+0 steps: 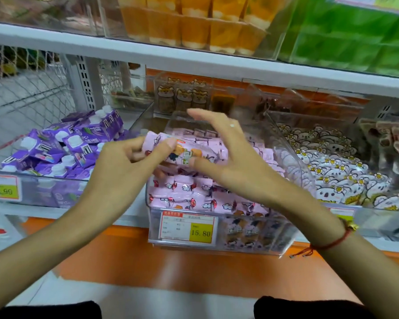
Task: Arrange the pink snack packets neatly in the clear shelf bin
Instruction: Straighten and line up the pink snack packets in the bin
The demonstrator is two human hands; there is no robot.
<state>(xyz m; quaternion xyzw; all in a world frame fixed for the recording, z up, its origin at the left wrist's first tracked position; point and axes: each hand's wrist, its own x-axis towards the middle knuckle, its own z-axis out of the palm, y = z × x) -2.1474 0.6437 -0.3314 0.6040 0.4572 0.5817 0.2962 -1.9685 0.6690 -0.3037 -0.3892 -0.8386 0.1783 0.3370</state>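
Note:
A clear shelf bin [283, 246] at centre holds several pink snack packets [182, 194] stacked in rows, with a price tag on its front. Above the stack my left hand [122, 166] pinches one pink packet [184, 149] between thumb and fingers. My right hand [226, 155] hovers over the same packet with fingers spread and relaxed, its thumb touching the packet's right part. A red string bracelet sits on my right wrist.
Purple drink pouches [62, 148] fill the bin to the left. White koala-print packets [341, 178] fill the bin to the right. Small clear boxes with brown snacks [184, 95] stand behind. An upper shelf [148, 54] with orange cups hangs close overhead.

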